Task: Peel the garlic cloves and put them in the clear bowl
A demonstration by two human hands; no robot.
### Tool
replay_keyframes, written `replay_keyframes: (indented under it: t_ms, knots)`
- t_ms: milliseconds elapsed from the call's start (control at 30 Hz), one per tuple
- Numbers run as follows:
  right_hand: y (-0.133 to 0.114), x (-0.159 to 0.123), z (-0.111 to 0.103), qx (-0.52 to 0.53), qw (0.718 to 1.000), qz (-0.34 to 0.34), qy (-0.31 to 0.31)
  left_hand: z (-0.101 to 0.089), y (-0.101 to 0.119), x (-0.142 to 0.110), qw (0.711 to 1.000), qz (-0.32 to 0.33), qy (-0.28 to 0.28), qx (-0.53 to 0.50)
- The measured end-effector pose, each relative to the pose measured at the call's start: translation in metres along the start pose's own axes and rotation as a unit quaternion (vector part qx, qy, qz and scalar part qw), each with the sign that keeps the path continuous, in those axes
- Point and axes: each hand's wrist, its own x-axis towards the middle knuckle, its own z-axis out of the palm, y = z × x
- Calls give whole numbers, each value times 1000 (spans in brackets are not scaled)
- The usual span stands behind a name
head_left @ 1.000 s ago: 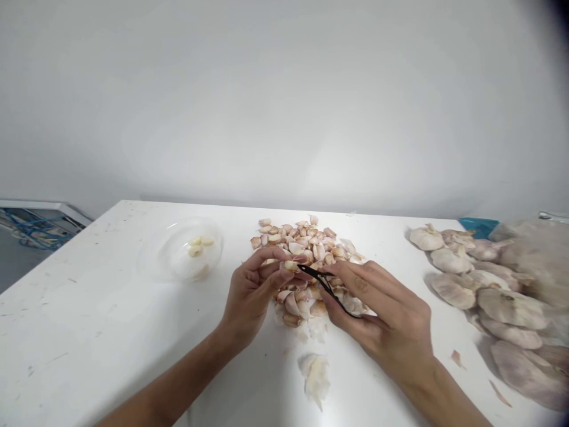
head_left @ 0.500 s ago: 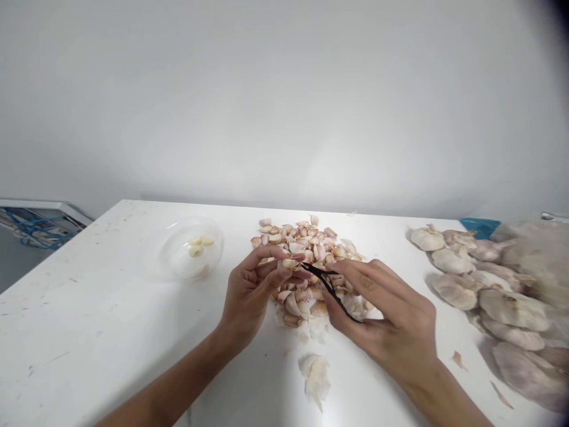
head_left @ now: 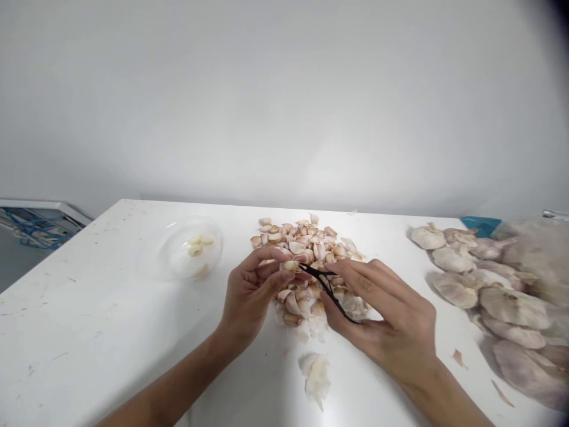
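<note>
Between thumb and fingers, my left hand (head_left: 244,299) pinches a garlic clove (head_left: 291,265), partly covered by the fingertips. My right hand (head_left: 395,314) is closed around a pair of small black nippers (head_left: 328,287), its handles between thumb and fingers. The tips of the nippers touch the right end of the clove. Beneath and behind both hands lies a pile of unpeeled garlic cloves (head_left: 296,247) with loose skins among them.
A clear bowl (head_left: 217,261) with several peeled cloves (head_left: 194,250) stands left on the white table (head_left: 89,320). Whole garlic bulbs (head_left: 513,308) lie at the right beside a plastic bag (head_left: 540,255). Papery skin (head_left: 317,376) lies in front. A wall rises behind the table.
The nippers have shifted slightly left and down, and their jaws now sit closer against the clove's end. My left hand keeps its pinch in nearly the same place.
</note>
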Motion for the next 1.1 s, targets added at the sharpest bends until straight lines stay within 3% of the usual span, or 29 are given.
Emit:
replay_keyframes:
  t_ms: [767, 1100]
  knots:
    - [0, 0, -3, 50, 998, 14, -29, -2, 0, 0, 999, -12, -37, 3]
    - [-5, 1, -1, 162, 971, 162, -70, -3, -2, 0, 999, -19, -47, -14]
